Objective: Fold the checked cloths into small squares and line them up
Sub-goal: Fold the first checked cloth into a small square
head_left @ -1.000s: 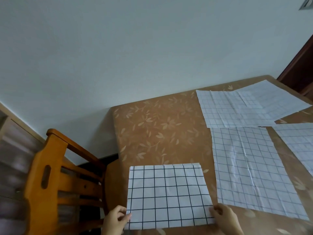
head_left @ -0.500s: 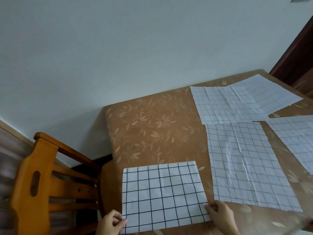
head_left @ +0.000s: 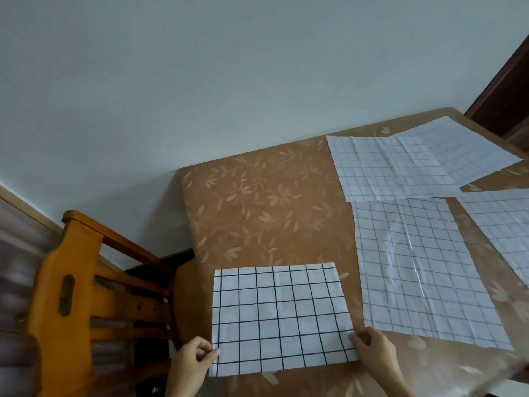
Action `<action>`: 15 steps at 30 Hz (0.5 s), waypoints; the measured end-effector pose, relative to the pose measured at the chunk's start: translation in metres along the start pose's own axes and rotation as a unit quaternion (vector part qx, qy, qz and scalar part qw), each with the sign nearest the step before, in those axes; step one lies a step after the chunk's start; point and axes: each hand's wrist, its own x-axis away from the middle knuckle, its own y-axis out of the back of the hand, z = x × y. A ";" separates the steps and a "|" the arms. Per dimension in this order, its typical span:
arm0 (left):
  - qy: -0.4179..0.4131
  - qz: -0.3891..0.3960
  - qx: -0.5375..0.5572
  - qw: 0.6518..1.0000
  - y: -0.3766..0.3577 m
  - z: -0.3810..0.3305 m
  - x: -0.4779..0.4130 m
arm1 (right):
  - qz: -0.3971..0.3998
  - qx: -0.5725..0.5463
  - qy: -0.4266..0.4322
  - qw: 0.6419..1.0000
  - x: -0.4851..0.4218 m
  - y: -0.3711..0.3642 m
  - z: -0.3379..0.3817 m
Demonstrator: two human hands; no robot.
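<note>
1. Here, I see the folded checked cloth (head_left: 280,319) flat on the tabletop (head_left: 257,213), long axis left to right.
2. The left hand (head_left: 191,365) and right hand (head_left: 375,353), apart, pinch its near corners.

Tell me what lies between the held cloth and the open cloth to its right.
Head view: only a narrow strip of leaf-patterned table, with the right hand pinching the held cloth at the near end.

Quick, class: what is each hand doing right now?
Left hand: pinching the left edge of the white black-checked folded cloth.
Right hand: pinching that cloth's right edge.
</note>
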 end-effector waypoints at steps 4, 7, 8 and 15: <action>0.003 0.000 -0.003 1.000 0.000 -0.002 0.002 | -0.005 -0.003 -0.007 1.000 -0.002 -0.001 0.001; 0.003 0.003 -0.004 1.000 0.001 -0.001 0.003 | -0.008 -0.008 -0.008 1.000 -0.002 -0.002 0.000; 0.004 0.004 -0.005 1.000 0.001 -0.001 0.003 | -0.010 -0.010 -0.007 1.000 -0.003 -0.002 -0.001; -0.029 -0.038 -0.090 0.995 0.004 -0.002 0.008 | -0.024 -0.008 -0.006 1.000 0.001 -0.003 0.003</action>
